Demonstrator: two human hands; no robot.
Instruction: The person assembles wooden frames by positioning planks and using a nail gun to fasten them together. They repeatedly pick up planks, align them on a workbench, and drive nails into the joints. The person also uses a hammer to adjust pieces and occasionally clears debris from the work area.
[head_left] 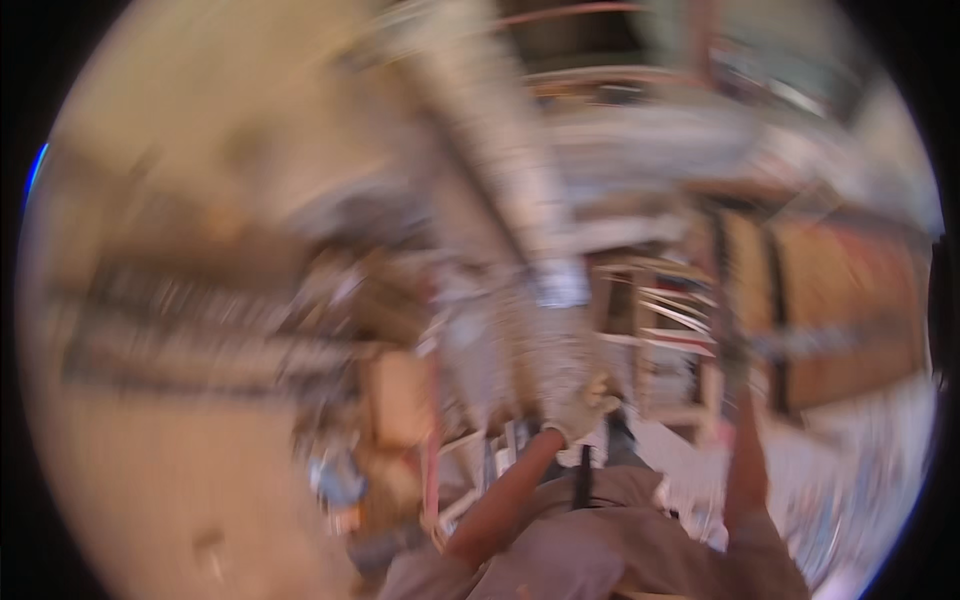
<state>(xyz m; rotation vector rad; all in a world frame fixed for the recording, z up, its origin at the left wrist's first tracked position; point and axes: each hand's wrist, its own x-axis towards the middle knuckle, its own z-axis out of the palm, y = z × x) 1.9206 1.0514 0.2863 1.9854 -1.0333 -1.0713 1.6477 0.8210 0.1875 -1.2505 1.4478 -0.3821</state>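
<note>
Strong motion blur smears the whole head view. My left hand (580, 412), in what looks like a pale glove, is in front of my body near the middle. Its fingers are smeared, and whether it holds anything does not show. My right forearm (746, 465) reaches up on the right. The right hand (737, 375) at its end is a blur in front of a brown box-like piece with dark bands (840, 300). A pale wooden rack (675, 330) with light strips in it stands between my two hands.
A pale pillar-like shape (500, 140) runs down from the top towards the middle. Blurred clutter and a tan panel (400, 400) lie left of my left arm. Pale scattered material (830, 490) covers the lower right. A dark, long blurred shape (190, 330) is at far left.
</note>
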